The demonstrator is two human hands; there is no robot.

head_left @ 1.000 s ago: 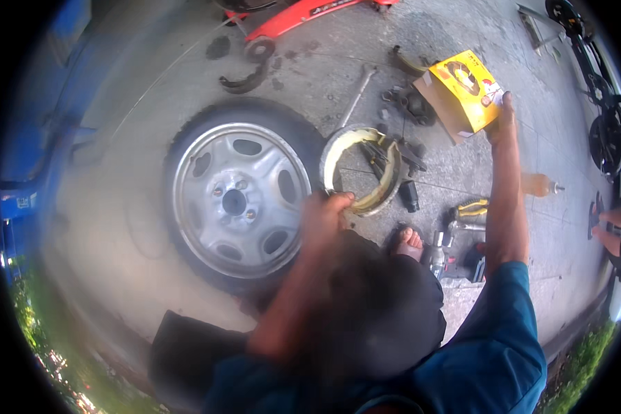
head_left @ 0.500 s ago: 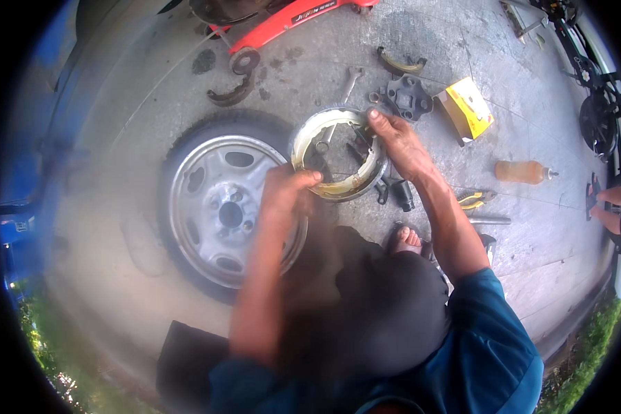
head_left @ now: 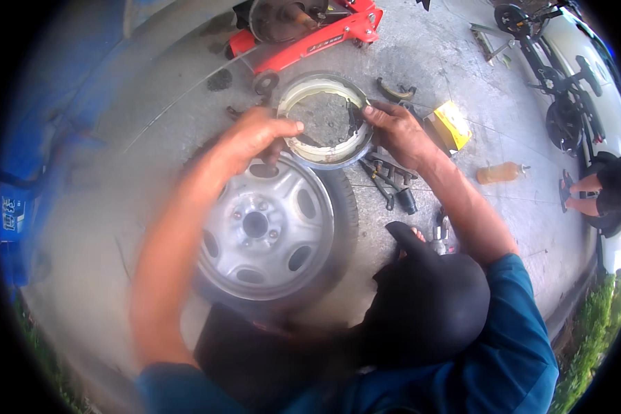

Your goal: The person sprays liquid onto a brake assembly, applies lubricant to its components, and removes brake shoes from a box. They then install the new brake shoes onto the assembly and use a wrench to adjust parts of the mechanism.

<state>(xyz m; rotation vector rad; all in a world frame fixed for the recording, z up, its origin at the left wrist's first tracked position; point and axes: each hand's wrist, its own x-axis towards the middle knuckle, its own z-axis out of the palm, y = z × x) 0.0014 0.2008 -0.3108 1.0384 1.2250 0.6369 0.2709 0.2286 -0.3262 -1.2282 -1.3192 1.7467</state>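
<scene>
Between my two hands a wide ring-shaped part (head_left: 328, 156), grey on its outer rim and cream inside, is held up with its open middle showing the floor. Its exact kind is hard to tell. My left hand (head_left: 254, 134) grips the left edge, thumb on top. On the opposite edge my right hand (head_left: 397, 132) clamps it, also with the thumb above; the fingers of both are mostly hidden underneath. Below the ring and to its left lies a tyre on a silver wheel rim (head_left: 274, 219). A curved brake shoe (head_left: 397, 91) rests on the floor beyond my right hand.
A red floor jack (head_left: 317, 52) stands at the far side, close to a round hub part (head_left: 290, 17). Metal tools and parts (head_left: 392, 183), a yellow box (head_left: 452, 125) and an amber bottle (head_left: 501, 172) lie to the right. Another person's legs (head_left: 588, 194) show at the right edge.
My hands have carried the ring away from me and slightly left, tilting it. My left forearm has swung outward. The whole view has shifted, showing more of the jack.
</scene>
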